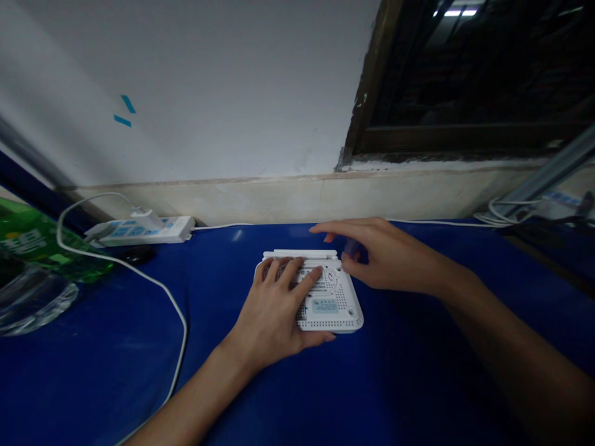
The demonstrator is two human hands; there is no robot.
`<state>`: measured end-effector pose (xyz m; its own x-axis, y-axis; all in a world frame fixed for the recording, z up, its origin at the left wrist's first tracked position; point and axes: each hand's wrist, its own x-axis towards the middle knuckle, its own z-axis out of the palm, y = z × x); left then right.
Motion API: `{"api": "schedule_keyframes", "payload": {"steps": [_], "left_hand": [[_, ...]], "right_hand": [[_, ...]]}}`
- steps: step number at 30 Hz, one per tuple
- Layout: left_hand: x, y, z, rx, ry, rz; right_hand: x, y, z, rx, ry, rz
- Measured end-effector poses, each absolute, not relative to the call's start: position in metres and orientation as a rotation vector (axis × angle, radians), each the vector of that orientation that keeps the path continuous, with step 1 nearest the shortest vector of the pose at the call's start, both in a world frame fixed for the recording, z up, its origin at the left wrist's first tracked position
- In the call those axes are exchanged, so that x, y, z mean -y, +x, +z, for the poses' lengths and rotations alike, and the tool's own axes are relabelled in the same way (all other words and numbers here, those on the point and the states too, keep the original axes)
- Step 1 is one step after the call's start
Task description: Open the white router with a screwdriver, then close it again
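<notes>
Showing left — green bottle (32,241), contents unclear, hands (274,316) at white device (335,314)

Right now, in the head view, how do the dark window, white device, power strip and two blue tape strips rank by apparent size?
Dark window
White device, partly covered
Power strip
Blue tape strips: too alike to rank

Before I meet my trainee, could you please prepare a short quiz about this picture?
1. Which hand rests on top of the white device?
2. True or false: a plug sits in the power strip.
3. How many small blue strips are on the wall?

Key: 1. The left hand. 2. True. 3. Two.
</notes>
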<state>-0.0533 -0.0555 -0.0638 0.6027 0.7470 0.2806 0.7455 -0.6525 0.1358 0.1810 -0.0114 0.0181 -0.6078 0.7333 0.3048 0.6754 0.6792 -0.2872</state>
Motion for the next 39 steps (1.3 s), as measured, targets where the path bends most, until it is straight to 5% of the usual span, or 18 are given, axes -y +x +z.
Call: {"api": "schedule_keyframes", "payload": {"steps": [39], "left_hand": [[0.0563, -0.0517, -0.0604, -1.321, 2.772, 0.455]], "right_hand": [[0.0093, 0.1775, 0.0152, 2.495, -1.141, 0.174]]}}
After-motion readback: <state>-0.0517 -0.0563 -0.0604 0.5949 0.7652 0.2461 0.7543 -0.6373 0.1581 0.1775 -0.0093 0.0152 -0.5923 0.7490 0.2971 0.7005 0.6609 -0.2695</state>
